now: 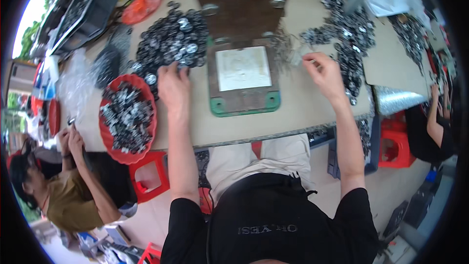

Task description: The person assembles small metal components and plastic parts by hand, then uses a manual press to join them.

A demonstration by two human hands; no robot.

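Observation:
My left hand [174,88] reaches to the near edge of a heap of small, dark, shiny round metal parts [171,39]. Its fingers are bent close together against the heap, and what they grip is hidden. To the right of the press, my right hand [325,74] is raised with thumb and fingers pinched; anything between them is too small to make out. It is close to a scatter of thin, wiry pieces [284,49] and a second heap of shiny metal parts [351,44]. Between my hands is the press's green-edged base [244,109] with a white square sheet [243,68] on it.
The brown press column [239,10] rises at the table's far middle. A red scalloped basin [152,134] of small metal parts stands left, near clear plastic bags [78,80]. A blue-grey crate [373,151] sits below the right table edge. Other people [73,190] work at both sides.

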